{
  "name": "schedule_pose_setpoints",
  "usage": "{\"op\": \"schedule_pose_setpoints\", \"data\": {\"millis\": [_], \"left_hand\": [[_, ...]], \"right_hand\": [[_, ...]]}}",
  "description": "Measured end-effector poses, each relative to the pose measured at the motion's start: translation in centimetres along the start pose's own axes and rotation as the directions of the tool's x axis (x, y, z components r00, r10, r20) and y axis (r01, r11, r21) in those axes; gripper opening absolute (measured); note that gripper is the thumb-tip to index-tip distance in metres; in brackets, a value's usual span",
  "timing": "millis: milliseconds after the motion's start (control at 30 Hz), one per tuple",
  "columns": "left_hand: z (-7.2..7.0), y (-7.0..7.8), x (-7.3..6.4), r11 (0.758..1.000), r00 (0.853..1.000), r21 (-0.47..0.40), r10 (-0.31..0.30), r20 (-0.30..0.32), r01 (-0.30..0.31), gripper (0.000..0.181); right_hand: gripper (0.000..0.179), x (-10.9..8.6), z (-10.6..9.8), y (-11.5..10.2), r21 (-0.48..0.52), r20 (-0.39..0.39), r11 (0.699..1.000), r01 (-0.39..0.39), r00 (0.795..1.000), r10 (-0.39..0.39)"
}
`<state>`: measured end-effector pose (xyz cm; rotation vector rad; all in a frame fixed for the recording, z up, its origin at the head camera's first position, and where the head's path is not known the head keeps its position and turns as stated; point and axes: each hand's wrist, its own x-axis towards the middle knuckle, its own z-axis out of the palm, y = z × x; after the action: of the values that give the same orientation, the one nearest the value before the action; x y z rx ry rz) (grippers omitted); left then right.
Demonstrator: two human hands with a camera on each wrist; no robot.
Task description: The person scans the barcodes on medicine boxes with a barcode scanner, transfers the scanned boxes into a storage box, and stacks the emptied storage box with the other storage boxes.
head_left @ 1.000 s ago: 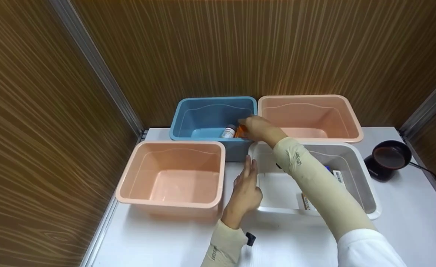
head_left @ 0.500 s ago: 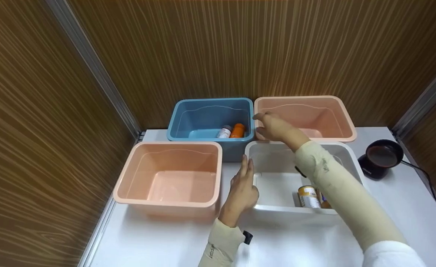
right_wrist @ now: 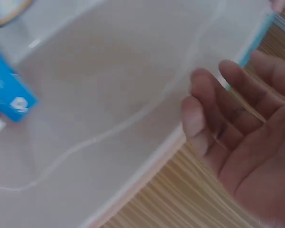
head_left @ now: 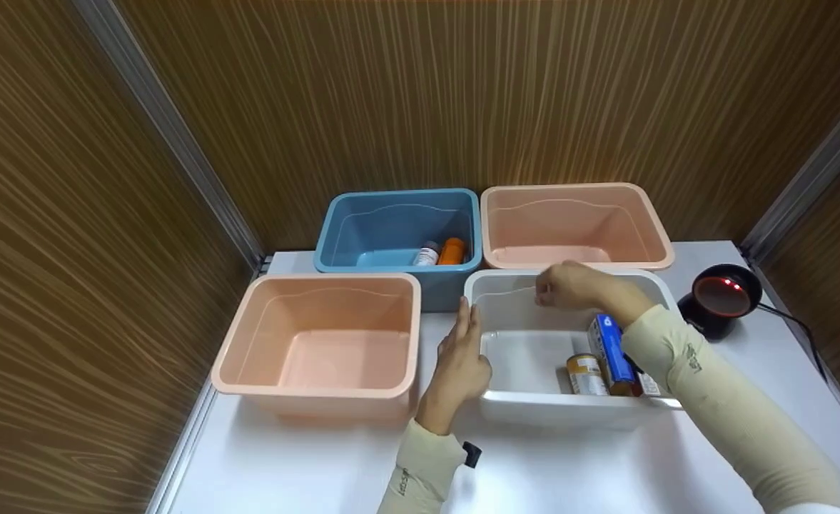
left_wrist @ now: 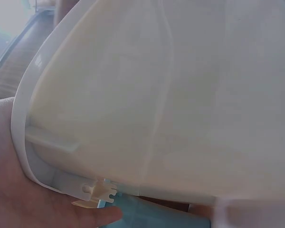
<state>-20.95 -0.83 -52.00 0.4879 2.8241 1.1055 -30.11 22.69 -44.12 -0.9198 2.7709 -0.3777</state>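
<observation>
My left hand (head_left: 460,368) lies against the left wall of a white bin (head_left: 569,403), its fingers stretched along the rim. Over the far part of that bin hovers my right hand (head_left: 569,284); the right wrist view shows its fingers (right_wrist: 194,118) loosely curled with nothing in them. Inside the white bin, a can with a yellow top band (head_left: 586,375) stands left of a tall blue box (head_left: 612,350). Other items beside the box are partly hidden by the right forearm. A blue bin (head_left: 398,268) behind holds an orange bottle (head_left: 452,251) and a white bottle (head_left: 427,255).
One pink bin (head_left: 316,391) stands at the left, another pink bin (head_left: 577,190) at the back right. At the right, a black corded device (head_left: 723,296) shows red lights. Wood-patterned panels (head_left: 405,93) enclose the white table (head_left: 305,464).
My right hand has left the blue bin's orange bottle and moved right and nearer, over the white bin, uncovering the can and blue box. Red lights now show on the black device.
</observation>
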Motion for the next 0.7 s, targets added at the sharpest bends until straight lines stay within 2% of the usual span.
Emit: {"op": "schedule_pose_setpoints", "data": {"millis": [100, 167, 267, 333, 433, 567, 633, 700], "left_hand": [[0.0, 0.0, -0.1, 1.000, 1.000, -0.004, 0.011, -0.009, -0.011, 0.076], [0.0, 0.0, -0.1, 1.000, 1.000, -0.003, 0.010, -0.011, -0.011, 0.076], [0.1, 0.0, -0.1, 1.000, 1.000, 0.012, 0.010, -0.011, -0.010, 0.077], [0.1, 0.1, -0.1, 1.000, 1.000, 0.023, 0.009, -0.009, -0.009, 0.077], [0.2, 0.1, -0.1, 0.999, 1.000, 0.035, 0.006, -0.011, -0.006, 0.077], [0.1, 0.2, -0.1, 0.999, 1.000, 0.035, -0.010, -0.019, 0.010, 0.076], [0.1, 0.2, -0.1, 0.999, 1.000, 0.032, -0.017, -0.018, 0.018, 0.076], [0.1, 0.1, -0.1, 0.999, 1.000, 0.032, -0.019, -0.021, 0.019, 0.076]], "right_hand": [[0.009, -0.6, 1.9, 0.9, -0.015, 0.073, 1.000, 0.015, 0.997, -0.013], [0.012, -0.8, 3.1, 1.5, -0.011, 0.127, 1.000, -0.019, 0.992, 0.021], [0.024, -1.1, 4.8, 2.3, -0.011, 0.225, 0.997, -0.075, 0.972, 0.075], [0.033, -1.3, 5.7, 2.6, -0.013, 0.294, 0.994, -0.107, 0.950, 0.106], [0.046, -1.4, 6.5, 2.8, 0.045, 0.405, 0.979, -0.199, 0.899, 0.164], [0.060, -1.4, 6.5, 2.6, 0.145, 0.511, 0.918, -0.368, 0.823, 0.249], [0.064, -1.4, 6.3, 2.5, 0.152, 0.523, 0.910, -0.385, 0.813, 0.257], [0.066, -1.4, 6.1, 2.4, 0.158, 0.519, 0.911, -0.380, 0.818, 0.250]]}}
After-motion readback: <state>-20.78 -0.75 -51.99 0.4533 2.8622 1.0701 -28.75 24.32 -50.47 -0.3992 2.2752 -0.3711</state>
